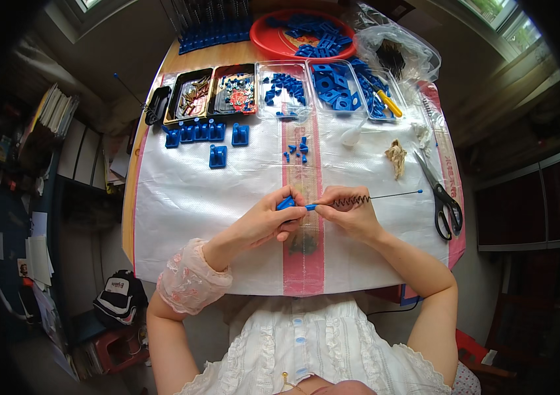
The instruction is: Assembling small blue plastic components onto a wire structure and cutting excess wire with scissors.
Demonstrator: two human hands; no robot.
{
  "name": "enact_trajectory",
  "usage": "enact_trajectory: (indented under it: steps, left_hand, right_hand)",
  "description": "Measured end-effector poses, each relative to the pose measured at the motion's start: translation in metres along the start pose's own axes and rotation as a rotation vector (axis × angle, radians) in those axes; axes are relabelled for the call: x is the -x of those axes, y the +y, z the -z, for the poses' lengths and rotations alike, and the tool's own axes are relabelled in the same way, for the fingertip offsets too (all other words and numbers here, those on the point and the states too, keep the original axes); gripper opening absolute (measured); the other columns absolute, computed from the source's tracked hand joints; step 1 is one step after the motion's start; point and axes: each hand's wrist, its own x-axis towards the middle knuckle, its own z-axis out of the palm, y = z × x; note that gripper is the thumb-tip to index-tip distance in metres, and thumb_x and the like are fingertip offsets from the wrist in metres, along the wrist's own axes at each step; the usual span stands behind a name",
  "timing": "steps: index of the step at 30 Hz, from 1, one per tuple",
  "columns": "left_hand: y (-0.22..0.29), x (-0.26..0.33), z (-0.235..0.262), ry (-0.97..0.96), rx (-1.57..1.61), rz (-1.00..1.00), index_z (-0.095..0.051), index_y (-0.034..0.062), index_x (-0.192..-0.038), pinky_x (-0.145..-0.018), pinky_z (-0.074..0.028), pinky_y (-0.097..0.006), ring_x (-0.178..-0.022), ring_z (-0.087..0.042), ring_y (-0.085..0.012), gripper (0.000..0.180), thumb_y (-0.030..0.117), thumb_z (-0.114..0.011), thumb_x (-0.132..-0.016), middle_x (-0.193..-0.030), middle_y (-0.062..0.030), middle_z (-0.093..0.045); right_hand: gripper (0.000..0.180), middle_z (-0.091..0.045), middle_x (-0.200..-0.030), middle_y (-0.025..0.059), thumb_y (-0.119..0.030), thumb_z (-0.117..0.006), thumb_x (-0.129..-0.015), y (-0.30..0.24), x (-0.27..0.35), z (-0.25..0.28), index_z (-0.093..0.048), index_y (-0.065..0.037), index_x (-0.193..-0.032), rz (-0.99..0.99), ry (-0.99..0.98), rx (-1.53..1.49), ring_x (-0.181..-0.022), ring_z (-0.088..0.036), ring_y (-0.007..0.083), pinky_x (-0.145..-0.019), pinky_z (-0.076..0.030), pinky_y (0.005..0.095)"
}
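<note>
Between the fingers of my left hand (273,214) is a small blue plastic part (286,203). My right hand (347,209) pinches a dark coiled spring rod (395,195) with a blue tip at its far right end. At the rod's near end a blue piece (311,207) meets the fingers of both hands; whether it is joined to the left hand's part I cannot tell. Beyond the hands lie several small blue pegs (303,146). Blue bracket-like parts stand in a row (194,131) at the left, with a single blue bracket (218,157) nearer me.
Clear trays of blue pieces (282,92) and dark trays of screws (194,93) line the table's far side. Behind them is a red basin (273,46) of blue parts. Black-handled scissors (446,207), a crumpled beige cloth (396,158) and a yellow-handled tool (389,103) lie at the right.
</note>
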Motion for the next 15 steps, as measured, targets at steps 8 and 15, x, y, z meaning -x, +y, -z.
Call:
enact_trajectory:
  steps: [8,15]
  left_hand:
    - [0.0047,0.0022,-0.0097,0.054,-0.151,0.003,-0.051,0.0074,-0.103,-0.035,-0.029,-0.014,-0.052,-0.037,0.0001,0.014,0.017,-0.06,-0.099,-0.079,0.0011,-0.052]
    - [0.0031,0.0023,-0.0081,0.069,-0.122,0.024,-0.051,0.0068,-0.098,-0.038,-0.029,-0.017,-0.051,-0.037,-0.0011,0.017,0.019,-0.062,-0.099,-0.074,0.0027,-0.047]
  right_hand:
    - [0.005,-0.064,-0.078,-0.0033,0.001,-0.07,-0.087,0.0001,0.0004,0.004,-0.073,0.003,-0.091,-0.029,-0.006,-0.007,-0.069,-0.053,0.0001,-0.058,-0.041,0.0167]
    - [0.004,-0.065,-0.08,-0.0012,0.002,-0.071,-0.086,-0.0014,0.0002,-0.0005,-0.072,0.003,-0.089,-0.004,-0.015,-0.029,-0.07,-0.055,0.0009,-0.059,-0.042,0.0169]
